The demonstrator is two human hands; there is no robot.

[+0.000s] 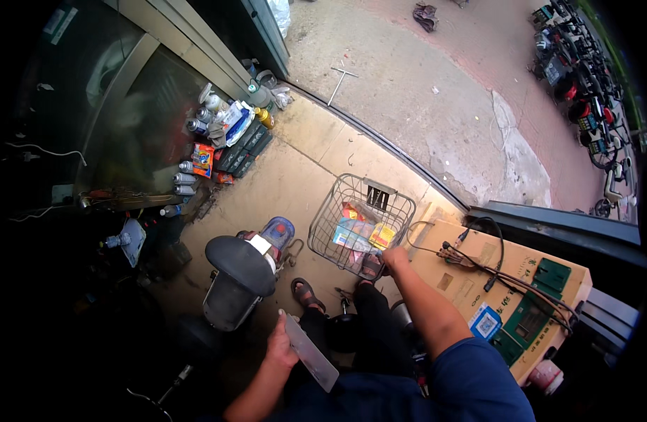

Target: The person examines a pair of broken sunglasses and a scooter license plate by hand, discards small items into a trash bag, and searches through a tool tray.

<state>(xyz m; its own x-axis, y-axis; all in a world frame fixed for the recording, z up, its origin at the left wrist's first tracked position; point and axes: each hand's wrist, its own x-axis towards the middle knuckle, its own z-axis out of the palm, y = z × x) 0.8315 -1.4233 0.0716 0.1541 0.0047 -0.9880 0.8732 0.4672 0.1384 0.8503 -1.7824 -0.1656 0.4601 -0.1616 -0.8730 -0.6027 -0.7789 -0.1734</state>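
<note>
Tan floor (267, 190) lies under a rectangular dark wire basket (377, 198); the right hand (395, 260) seems closed on its near corner, the left hand (280, 346) pinches a flat grey panel (313, 356). Likely step: steadying the basket; moving it calls for firm grip.

Basket (377, 198): thin metal wire, open mesh, with a dark plate in one wall. Packets (353, 232) inside: printed, with a slight sheen. Panel (313, 357): smooth, grey, satin; plastic or metal, cannot be told. Box (464, 281): matt, brown, cardboard-like. Cables (527, 284): smooth, dark, plastic-like sheathing. Seat (240, 261): smooth, black, with a dull sheen. Sleeve (471, 380) and trousers (376, 327): matt cloth. Orange packet (202, 160): glossy film. Door pane (154, 112): glossy, reflective glass. Indoor floor (295, 176): smooth, tile-like, stained. Outdoor ground (408, 105): rough, matt, concrete-like. T-shaped rod (339, 84): metal-like, pale and smooth.
</note>
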